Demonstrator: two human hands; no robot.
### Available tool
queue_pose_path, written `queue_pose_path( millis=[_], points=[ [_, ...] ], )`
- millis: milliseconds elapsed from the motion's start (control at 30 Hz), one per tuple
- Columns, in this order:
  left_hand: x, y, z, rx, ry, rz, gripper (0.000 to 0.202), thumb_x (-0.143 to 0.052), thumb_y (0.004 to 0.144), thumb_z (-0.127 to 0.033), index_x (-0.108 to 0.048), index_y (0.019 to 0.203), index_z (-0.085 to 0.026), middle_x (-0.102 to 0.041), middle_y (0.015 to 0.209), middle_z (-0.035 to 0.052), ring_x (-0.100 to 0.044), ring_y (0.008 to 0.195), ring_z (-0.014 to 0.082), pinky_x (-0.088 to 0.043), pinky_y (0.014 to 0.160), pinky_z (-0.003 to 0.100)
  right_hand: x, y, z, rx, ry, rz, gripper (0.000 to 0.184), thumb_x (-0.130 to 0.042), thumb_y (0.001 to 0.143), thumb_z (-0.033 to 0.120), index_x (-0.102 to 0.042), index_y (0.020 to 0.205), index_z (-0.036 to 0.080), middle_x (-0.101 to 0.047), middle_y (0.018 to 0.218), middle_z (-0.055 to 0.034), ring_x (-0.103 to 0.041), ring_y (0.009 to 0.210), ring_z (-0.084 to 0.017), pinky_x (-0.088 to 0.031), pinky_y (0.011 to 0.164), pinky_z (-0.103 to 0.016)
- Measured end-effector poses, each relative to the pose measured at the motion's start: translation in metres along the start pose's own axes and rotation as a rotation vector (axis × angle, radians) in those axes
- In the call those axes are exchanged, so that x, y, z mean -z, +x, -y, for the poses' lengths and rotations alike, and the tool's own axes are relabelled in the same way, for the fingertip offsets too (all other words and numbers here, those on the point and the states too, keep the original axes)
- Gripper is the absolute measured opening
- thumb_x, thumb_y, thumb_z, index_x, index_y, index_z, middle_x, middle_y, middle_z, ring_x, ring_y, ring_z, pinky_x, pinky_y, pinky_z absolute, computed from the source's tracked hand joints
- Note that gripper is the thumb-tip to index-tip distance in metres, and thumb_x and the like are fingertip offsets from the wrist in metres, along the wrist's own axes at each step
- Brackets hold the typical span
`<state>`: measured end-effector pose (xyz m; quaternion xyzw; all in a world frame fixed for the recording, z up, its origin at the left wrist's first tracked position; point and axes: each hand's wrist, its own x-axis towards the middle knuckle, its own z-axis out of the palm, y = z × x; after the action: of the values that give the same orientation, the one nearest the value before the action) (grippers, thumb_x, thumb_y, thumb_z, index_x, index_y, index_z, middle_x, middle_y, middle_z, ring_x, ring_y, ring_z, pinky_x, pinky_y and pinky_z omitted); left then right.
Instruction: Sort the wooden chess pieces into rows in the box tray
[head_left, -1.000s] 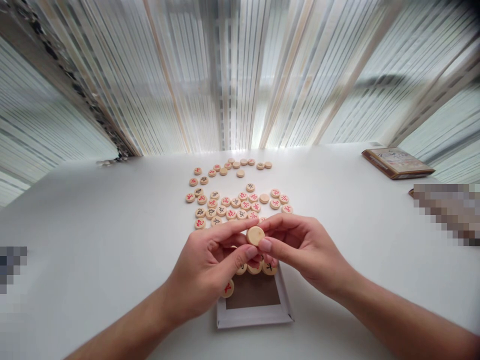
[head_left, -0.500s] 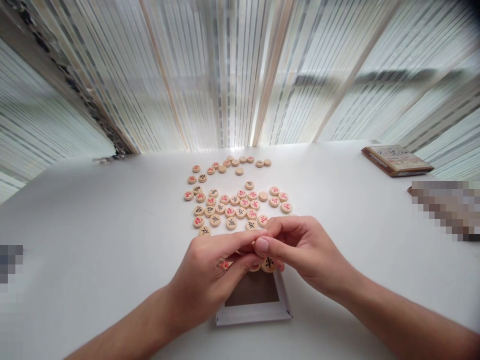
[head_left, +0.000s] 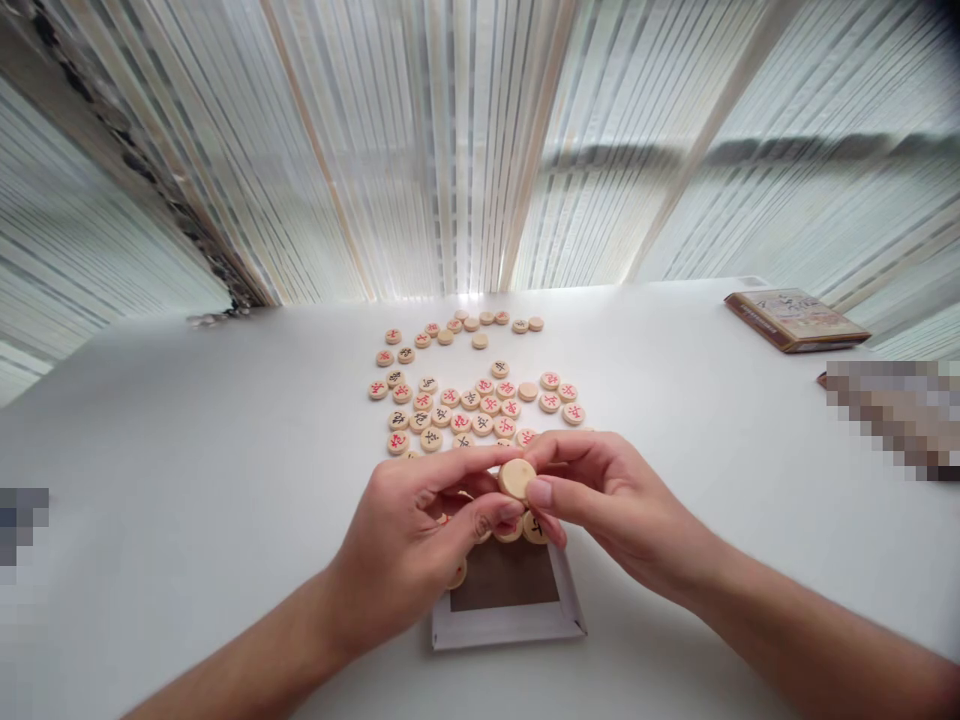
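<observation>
My left hand [head_left: 409, 540] and my right hand [head_left: 611, 500] meet above a shallow white box [head_left: 510, 632] with a brown floor. Both pinch one round wooden chess piece [head_left: 517, 478], its blank face toward me, between thumbs and forefingers. Under my fingers, a few pieces [head_left: 534, 528] lie at the far end of the box, one marked in black. Beyond my hands, several wooden pieces [head_left: 480, 400] with red or black characters are scattered on the white table [head_left: 187, 480].
A flat brown box [head_left: 795, 320] lies at the table's far right. A blurred patch [head_left: 892, 415] sits at the right edge, another at the left edge. Striped translucent panels rise behind the table.
Half a second ago my fingers were bunched low over the box with the piece hidden. Now the piece is raised and visible again between both hands.
</observation>
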<state>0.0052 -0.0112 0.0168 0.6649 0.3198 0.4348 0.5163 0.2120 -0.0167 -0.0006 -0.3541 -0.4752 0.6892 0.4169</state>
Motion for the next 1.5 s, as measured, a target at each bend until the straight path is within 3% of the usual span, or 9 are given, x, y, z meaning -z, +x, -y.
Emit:
queue_pose_path(
  millis=[267,467,633,833,1067,1267,1500],
  points=[
    [0.0,-0.001,-0.001,-0.104,0.062,0.021,0.04,-0.077,0.091,0.0,-0.084,0.123,-0.023,-0.088,0.09,0.0002,-0.083,0.076,0.0122,-0.066,0.076,0.014,0.0,0.001,0.002,0.013,-0.033,-0.014,0.037,-0.086,0.091,0.047,-0.073,0.073,0.017,-0.065,0.062,0.0001,-0.057,0.059,-0.011,-0.046,0.061,-0.026],
    [-0.001,-0.002,0.0,0.065,-0.032,0.021,0.028,-0.078,0.096,-0.012,-0.085,0.121,-0.022,-0.088,0.089,0.0033,-0.084,0.079,0.016,-0.068,0.075,0.018,0.001,0.001,0.002,0.043,-0.057,-0.025,0.035,-0.086,0.091,0.046,-0.077,0.078,0.016,-0.066,0.063,-0.0007,-0.057,0.059,-0.011,-0.046,0.059,-0.024],
    [-0.001,0.0,-0.002,0.177,-0.152,-0.022,0.023,-0.079,0.097,-0.019,-0.086,0.118,-0.023,-0.086,0.082,0.0029,-0.082,0.072,0.0135,-0.066,0.066,0.014,-0.001,0.001,0.003,0.13,-0.066,-0.028,0.021,-0.086,0.092,0.041,-0.086,0.095,0.019,-0.075,0.075,-0.0045,-0.059,0.059,-0.01,-0.049,0.054,-0.021],
    [0.0,0.003,-0.002,0.201,-0.224,-0.05,0.02,-0.078,0.097,-0.017,-0.087,0.113,-0.023,-0.087,0.089,0.0027,-0.082,0.077,0.013,-0.067,0.073,0.015,-0.002,0.0,0.001,0.208,-0.113,-0.052,0.015,-0.089,0.088,0.025,-0.087,0.103,0.023,-0.079,0.078,-0.004,-0.067,0.065,-0.011,-0.054,0.057,-0.019],
    [-0.001,0.001,0.0,0.255,-0.234,0.003,0.026,-0.073,0.102,-0.025,-0.083,0.125,-0.02,-0.085,0.092,0.0049,-0.08,0.079,0.0137,-0.067,0.078,0.02,-0.002,0.0,-0.003,0.493,-0.349,-0.185,0.018,-0.088,0.087,0.015,-0.084,0.104,0.023,-0.08,0.081,-0.0007,-0.069,0.062,-0.01,-0.057,0.056,-0.019],
    [0.0,0.003,-0.002,0.281,-0.313,0.088,0.027,-0.078,0.1,-0.031,-0.083,0.123,-0.02,-0.084,0.09,0.005,-0.075,0.079,0.0114,-0.063,0.076,0.016,-0.001,0.001,-0.006,0.766,-0.634,-0.158,0.029,-0.081,0.092,0.007,-0.082,0.117,0.022,-0.079,0.091,-0.0037,-0.07,0.069,-0.012,-0.06,0.062,-0.022],
    [0.003,0.004,-0.008,0.258,-0.266,0.164,0.028,-0.066,0.107,-0.036,-0.086,0.12,-0.02,-0.083,0.095,0.0076,-0.076,0.08,0.0154,-0.066,0.079,0.024,0.0,-0.002,-0.006,0.812,-0.779,-0.142,0.034,-0.08,0.092,0.009,-0.078,0.124,0.02,-0.071,0.085,-0.0027,-0.064,0.065,-0.011,-0.057,0.061,-0.024]
  ],
)
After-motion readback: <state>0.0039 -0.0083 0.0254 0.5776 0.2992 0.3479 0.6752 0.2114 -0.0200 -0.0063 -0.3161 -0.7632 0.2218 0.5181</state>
